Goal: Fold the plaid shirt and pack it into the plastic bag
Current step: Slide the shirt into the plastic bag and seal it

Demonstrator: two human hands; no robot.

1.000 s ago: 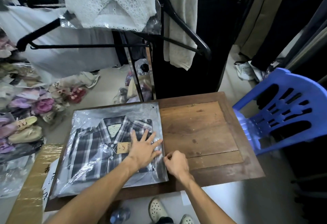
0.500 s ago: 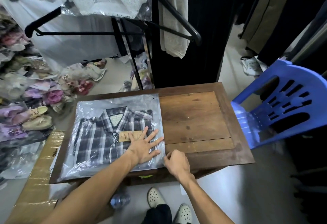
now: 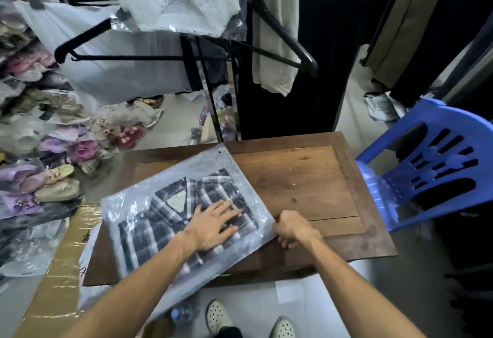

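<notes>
- Left hand (image 3: 213, 227): forearm enters from the lower left; palm down, fingers (image 3: 230, 208) spread and flat, pressing on the clear plastic bag (image 3: 149, 204). Nothing gripped.
- Right hand (image 3: 292, 228): forearm enters from the lower right; fingers curled shut, pinching the bag's right-hand corner just beside the left fingertips.
- Folded dark-and-white plaid shirt (image 3: 149, 233): fully inside the bag, collar up, directly under the left palm and extending left of it.
- The bag lies skewed on the brown wooden surface (image 3: 301, 180); its near-left part overhangs the front edge, towards the forearms. A small dark dot sits at the far corner, well beyond the fingers.
- Labels: pale neck label (image 3: 178, 201) inside the collar, just left of the left fingers; print blurred, unreadable.
- Taped brown cardboard box (image 3: 53, 287), well left of the left forearm, carries dark characters; illegible.
- Blue slotted plastic chair (image 3: 437, 167) stands well right of the right hand.
</notes>
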